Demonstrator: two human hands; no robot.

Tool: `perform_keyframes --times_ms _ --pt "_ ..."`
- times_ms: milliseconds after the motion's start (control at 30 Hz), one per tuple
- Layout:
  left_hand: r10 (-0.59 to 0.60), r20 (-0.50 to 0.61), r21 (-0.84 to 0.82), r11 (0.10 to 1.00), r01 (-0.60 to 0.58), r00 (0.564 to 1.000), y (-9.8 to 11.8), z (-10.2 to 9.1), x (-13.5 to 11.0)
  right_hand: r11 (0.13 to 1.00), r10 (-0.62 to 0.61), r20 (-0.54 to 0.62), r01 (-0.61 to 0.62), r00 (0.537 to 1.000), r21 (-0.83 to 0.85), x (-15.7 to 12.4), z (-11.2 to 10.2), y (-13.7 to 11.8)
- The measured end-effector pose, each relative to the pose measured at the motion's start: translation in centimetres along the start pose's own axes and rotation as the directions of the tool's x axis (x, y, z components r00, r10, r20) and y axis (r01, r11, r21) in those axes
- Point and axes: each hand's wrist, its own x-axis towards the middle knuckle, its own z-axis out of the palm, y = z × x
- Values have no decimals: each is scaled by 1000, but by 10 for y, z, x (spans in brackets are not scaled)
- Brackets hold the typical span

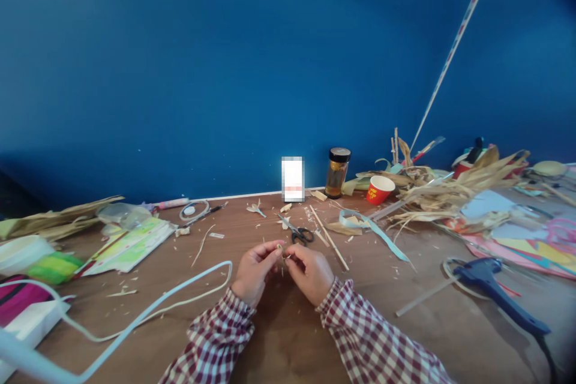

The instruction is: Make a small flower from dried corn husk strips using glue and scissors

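My left hand (255, 271) and my right hand (310, 272) meet above the brown table, fingertips nearly touching. Both are closed in a pinch around a small pale piece (279, 247), mostly hidden by the fingers, too small to name. Just beyond my right hand lies a pair of black-handled scissors (299, 233), blades pointing away to the left. A thin stick (330, 239) rests to the right of the scissors. Small pale scraps are scattered around, with a little husk-like piece (256, 209) farther back.
Dried corn husks (423, 198), a red paper cup (380, 190) and a dark-lidded jar (338, 174) stand back right. A blue glue gun (499, 288) lies at right. A white cable (180, 288) curves across the left side, near a green printed sheet (128, 244). A blue partition (225, 84) borders the table.
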Motion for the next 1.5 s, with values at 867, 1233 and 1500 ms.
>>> perform_keyframes --times_ms 867,1233,1500 --pt "-199 263 20 979 201 944 16 2 -8 876 162 25 -155 987 456 9 -15 5" --pt "-225 353 69 974 215 908 9 0 -7 878 170 21 -161 985 450 8 -17 -2" --pt "-198 182 141 975 174 963 8 0 -4 906 226 -118 -164 967 390 10 -13 8"
